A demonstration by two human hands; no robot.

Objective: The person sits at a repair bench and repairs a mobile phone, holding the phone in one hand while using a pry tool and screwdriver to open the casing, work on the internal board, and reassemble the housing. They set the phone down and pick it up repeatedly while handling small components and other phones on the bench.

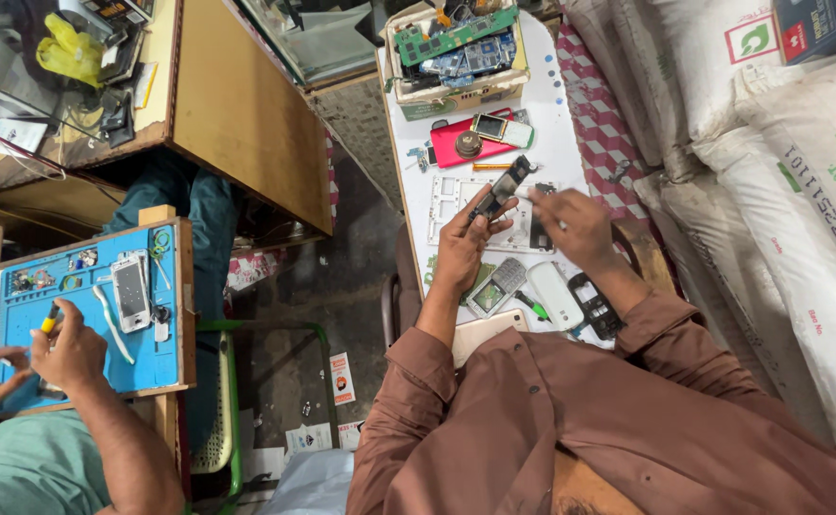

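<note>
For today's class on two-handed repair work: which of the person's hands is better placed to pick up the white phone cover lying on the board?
Probably the right hand. It looks free above the board, and the white phone cover lies just below it. The left hand is gripping a dark phone part.

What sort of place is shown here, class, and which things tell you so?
Probably a phone repair shop. The left hand holds an opened phone; a box of circuit boards stands on the table; another person works over a blue mat.
</note>
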